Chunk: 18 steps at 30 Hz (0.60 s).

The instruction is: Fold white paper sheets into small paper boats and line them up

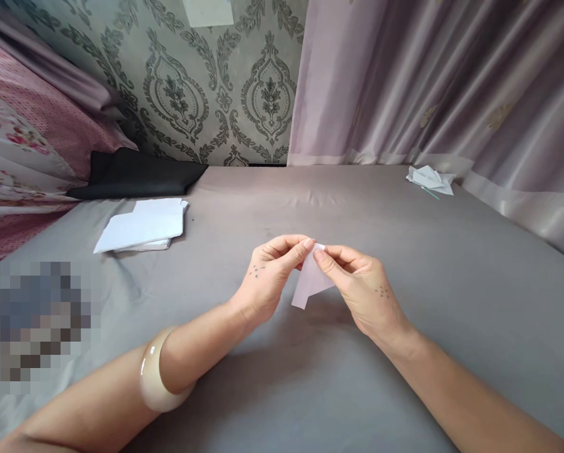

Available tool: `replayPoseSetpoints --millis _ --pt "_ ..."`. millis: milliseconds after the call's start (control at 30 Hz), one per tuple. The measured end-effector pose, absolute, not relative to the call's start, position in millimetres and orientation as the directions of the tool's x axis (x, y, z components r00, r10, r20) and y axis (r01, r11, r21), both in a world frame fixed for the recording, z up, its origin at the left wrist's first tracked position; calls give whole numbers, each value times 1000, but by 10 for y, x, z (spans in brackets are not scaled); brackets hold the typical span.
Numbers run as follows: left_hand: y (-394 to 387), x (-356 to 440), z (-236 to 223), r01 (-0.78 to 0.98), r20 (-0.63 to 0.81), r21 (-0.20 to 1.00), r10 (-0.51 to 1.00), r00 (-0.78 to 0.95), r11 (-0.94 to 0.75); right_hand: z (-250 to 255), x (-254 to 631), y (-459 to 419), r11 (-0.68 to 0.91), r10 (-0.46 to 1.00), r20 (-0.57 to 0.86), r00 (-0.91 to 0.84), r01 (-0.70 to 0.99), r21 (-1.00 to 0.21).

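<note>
A small folded piece of pale paper (311, 281) is pinched at its top between my two hands, above the grey cloth surface. My left hand (275, 270) grips its upper left edge between thumb and fingers. From the other side, my right hand (360, 277) pinches the top right edge, thumb toward me. The paper hangs down in a slanted shape, with a narrow strip at the lower left and a point at the right. Part of its right side lies behind my right hand. A pale bangle (152, 377) circles my left forearm.
Stacked white paper sheets (145, 223) lie at the left on the grey cloth (452, 283). Behind them is a folded black cloth (140, 173). White paper pieces (430, 179) and a thin green strip (430, 192) rest at the far right. Curtains (386, 75) and a patterned wall (225, 82) border the back.
</note>
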<state>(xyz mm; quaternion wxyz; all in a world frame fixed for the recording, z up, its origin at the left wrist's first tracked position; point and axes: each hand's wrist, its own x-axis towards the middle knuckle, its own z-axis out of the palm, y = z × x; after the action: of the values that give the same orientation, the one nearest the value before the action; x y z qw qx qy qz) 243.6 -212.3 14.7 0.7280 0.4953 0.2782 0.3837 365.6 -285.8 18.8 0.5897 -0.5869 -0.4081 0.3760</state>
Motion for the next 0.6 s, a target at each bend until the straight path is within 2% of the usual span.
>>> replayPoseSetpoints --millis 200,600 --pt "-2158 2426 138 -233 -67 939 798 599 255 172 3666 -2851 53 865 61 497 29 -998" --pt "-2138 2411 88 -159 -81 966 825 559 203 168 3685 -2866 38 888 104 448 152 -988"
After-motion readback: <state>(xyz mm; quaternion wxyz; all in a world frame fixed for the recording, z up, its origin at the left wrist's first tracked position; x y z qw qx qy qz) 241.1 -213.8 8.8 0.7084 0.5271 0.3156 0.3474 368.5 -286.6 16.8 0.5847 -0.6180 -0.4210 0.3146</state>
